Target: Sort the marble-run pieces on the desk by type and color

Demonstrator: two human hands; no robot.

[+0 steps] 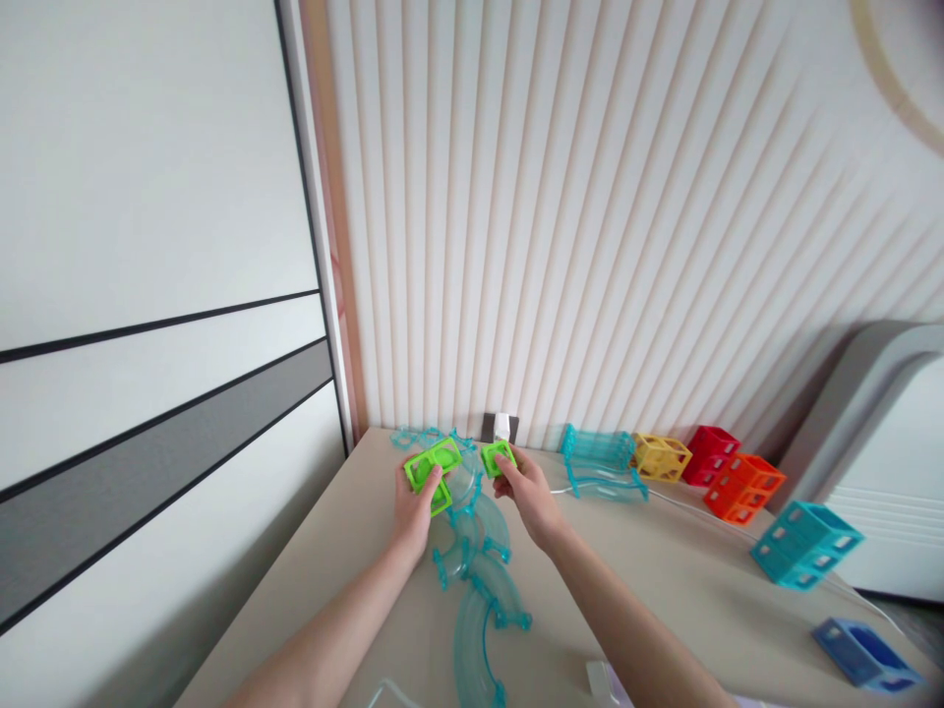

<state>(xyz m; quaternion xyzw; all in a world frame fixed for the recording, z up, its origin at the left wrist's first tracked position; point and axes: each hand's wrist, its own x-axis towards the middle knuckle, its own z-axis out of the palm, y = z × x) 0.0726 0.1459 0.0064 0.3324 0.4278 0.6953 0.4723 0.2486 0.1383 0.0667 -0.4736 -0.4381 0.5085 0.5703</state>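
My left hand (pixel 414 506) is closed around a bright green open-frame block piece (pixel 432 466), a double-length one, held just above the table. My right hand (pixel 525 492) pinches a smaller green frame cube (pixel 498 457) beside it, a short gap apart. Both hands hover over a pile of clear teal curved track pieces (pixel 479 575) lying on the beige table (pixel 346 551).
Along the back wall sit a teal frame block (pixel 597 450), a yellow one (pixel 660 457), a red one (pixel 709 454) and an orange one (pixel 743 486). A teal block (pixel 803 543) and a blue block (pixel 866 654) lie at right. A white plug (pixel 501 427) sits in the wall socket.
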